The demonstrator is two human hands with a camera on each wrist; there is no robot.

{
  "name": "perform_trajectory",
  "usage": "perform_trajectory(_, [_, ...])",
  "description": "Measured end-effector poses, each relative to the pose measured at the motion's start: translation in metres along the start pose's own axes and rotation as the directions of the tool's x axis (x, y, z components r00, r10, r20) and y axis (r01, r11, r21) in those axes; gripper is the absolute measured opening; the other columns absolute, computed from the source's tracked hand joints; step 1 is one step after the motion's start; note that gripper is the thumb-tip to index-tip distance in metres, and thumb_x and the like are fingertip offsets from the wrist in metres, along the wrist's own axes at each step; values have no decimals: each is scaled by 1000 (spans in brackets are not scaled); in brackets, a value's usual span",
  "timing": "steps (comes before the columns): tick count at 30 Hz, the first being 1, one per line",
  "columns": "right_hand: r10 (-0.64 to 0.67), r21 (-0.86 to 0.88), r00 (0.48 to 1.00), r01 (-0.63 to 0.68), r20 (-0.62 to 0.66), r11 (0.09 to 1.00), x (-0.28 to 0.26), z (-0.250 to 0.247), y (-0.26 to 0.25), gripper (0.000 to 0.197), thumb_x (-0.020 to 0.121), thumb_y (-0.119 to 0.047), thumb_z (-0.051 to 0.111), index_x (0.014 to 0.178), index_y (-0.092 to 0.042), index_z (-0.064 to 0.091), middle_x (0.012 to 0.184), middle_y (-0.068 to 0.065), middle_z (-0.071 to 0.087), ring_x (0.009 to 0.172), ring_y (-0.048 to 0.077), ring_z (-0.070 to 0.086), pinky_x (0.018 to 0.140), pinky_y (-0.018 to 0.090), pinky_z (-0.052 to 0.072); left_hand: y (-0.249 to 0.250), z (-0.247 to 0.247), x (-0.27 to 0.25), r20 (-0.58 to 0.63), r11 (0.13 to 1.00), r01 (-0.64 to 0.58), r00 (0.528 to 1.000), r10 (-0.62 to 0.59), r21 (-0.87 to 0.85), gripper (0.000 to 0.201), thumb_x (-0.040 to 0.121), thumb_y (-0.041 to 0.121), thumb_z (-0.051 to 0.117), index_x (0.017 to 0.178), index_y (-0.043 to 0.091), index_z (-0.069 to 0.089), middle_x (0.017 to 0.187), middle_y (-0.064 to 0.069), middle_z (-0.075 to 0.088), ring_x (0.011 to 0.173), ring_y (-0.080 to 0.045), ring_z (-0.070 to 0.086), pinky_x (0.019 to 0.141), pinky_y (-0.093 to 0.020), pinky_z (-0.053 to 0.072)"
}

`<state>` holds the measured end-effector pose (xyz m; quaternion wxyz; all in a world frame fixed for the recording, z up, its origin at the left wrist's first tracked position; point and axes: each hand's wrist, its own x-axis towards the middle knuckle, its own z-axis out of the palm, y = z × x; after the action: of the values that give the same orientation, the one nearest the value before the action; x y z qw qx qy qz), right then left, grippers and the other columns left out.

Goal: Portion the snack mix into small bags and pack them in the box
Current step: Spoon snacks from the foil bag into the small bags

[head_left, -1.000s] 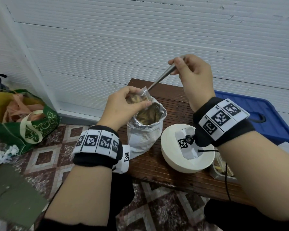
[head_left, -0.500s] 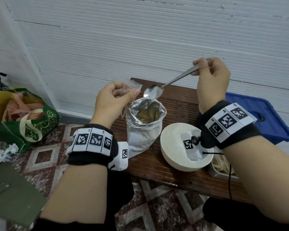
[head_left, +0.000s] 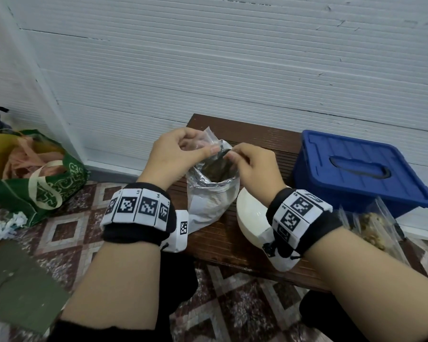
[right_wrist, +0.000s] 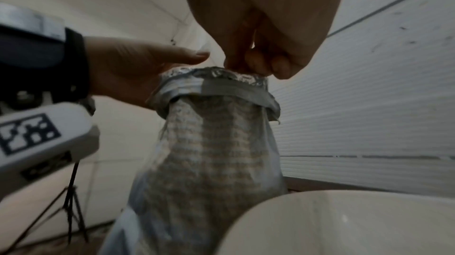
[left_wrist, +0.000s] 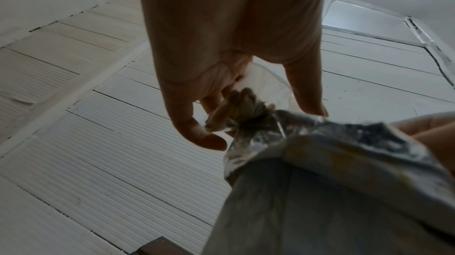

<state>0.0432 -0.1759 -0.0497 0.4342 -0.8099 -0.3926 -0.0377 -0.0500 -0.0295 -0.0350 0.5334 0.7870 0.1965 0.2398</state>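
- Setting: white ribbed wall panels behind a dark wooden bench [head_left: 262,144] standing on a patterned tile floor; the bench serves as the worktop, so everything for the task sits within arm's reach
- Blue plastic box [head_left: 356,169], lid on, at the right end of the bench against the wall; judged to be where the packed portions go, not yet opened
- Green tote bag [head_left: 42,178] on the floor to the left, stuffed with plastic bags; apart from the work
- Foil snack pouch [head_left: 208,203], upright on the bench between the wrists, its top rolled down into a cuff, probably to keep the mouth wide for scooping; brown snack mix shows inside
- White bowl [head_left: 250,215], just right of the pouch, partly behind the right wrist; contents not visible
- Clear bags holding snack mix [head_left: 371,225], lying at the bench's right front, below the box
- Left hand [head_left: 176,154]: fingers curled, pinching a small clear bag [head_left: 208,138] held directly over the pouch mouth, so spills likely fall back in; the left wrist view shows some mix already inside it
- Right hand [head_left: 252,164]: fingers bunched at the pouch mouth, closed on a dark slim thing, likely a spoon handle [head_left: 221,153], too hidden to be sure
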Motion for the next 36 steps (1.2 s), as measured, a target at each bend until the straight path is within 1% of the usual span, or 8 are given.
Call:
perform_trajectory(4, [207, 132, 975, -195, -82, 972, 5, -3, 1, 21, 94, -14, 53, 81, -9, 69, 76, 6, 68, 76, 19, 64, 72, 25, 49, 0, -1, 0, 13, 1000, 12, 1000, -12, 7, 33, 65, 40, 85, 89, 35, 64, 98, 11, 70, 98, -6, 64, 91, -28, 52])
perform_trajectory(8, [373, 237, 905, -324, -204, 916, 12, -14, 6, 32, 96, -17, 50, 67, -17, 63, 76, -3, 67, 71, 0, 57, 59, 3, 38, 3, -4, -1, -1, 1000, 4, 1000, -4, 12, 34, 66, 40, 84, 88, 39, 59, 98, 19, 63, 98, 4, 58, 80, -14, 46])
perform_trajectory(13, [506, 341, 810, -405, -296, 848, 21, -29, 14, 37, 97, -15, 48, 62, -14, 61, 69, -11, 62, 69, -5, 54, 61, 6, 37, 2, -11, -2, -9, 997, -1, 1000, 2, 71, 38, 64, 42, 85, 93, 37, 61, 98, 17, 63, 95, 2, 59, 82, -19, 48])
perform_trajectory(16, [518, 334, 788, -415, -332, 846, 26, -41, 15, 32, 97, -13, 46, 70, -10, 64, 66, -13, 59, 62, -6, 51, 51, -1, 35, 1, -15, -2, 4, 992, -3, 1000, 3, 126, 37, 63, 43, 85, 90, 38, 60, 95, 18, 63, 91, 4, 58, 79, -17, 47])
perform_trajectory(22, [501, 339, 770, -385, -395, 859, 40, -64, 9, 33, 96, -9, 44, 67, -11, 61, 68, -14, 58, 63, -8, 51, 49, -2, 33, 5, -14, -4, 23, 985, -7, 1000, 3, 174, 32, 62, 39, 87, 82, 39, 62, 89, 18, 66, 84, 4, 60, 68, -8, 42])
perform_trajectory(26, [467, 316, 794, -361, -390, 877, 48, -67, 1, 29, 98, -14, 45, 76, -9, 64, 75, -8, 62, 57, -7, 52, 49, -2, 35, 4, -9, -3, 48, 973, -27, 999, 17, 228, 41, 62, 38, 87, 99, 31, 70, 92, 16, 68, 86, 3, 62, 69, -6, 43])
perform_trajectory(29, [441, 281, 815, -353, -377, 893, 51, -63, -3, 29, 97, -14, 45, 77, -7, 64, 87, -4, 66, 61, -7, 54, 49, -2, 35, 3, -7, -2, 53, 962, -32, 998, 18, 272, 52, 61, 41, 87, 108, 25, 71, 96, 13, 69, 92, 1, 62, 77, -13, 46])
perform_trajectory(36, [463, 251, 795, -391, -392, 885, 52, -65, -2, 28, 97, -16, 45, 82, -10, 68, 95, 7, 70, 83, 13, 59, 67, 21, 41, 4, -10, -1, 45, 957, -23, 999, 11, 288, 55, 61, 42, 87, 111, 24, 70, 92, 19, 64, 83, 15, 53, 61, 5, 36])
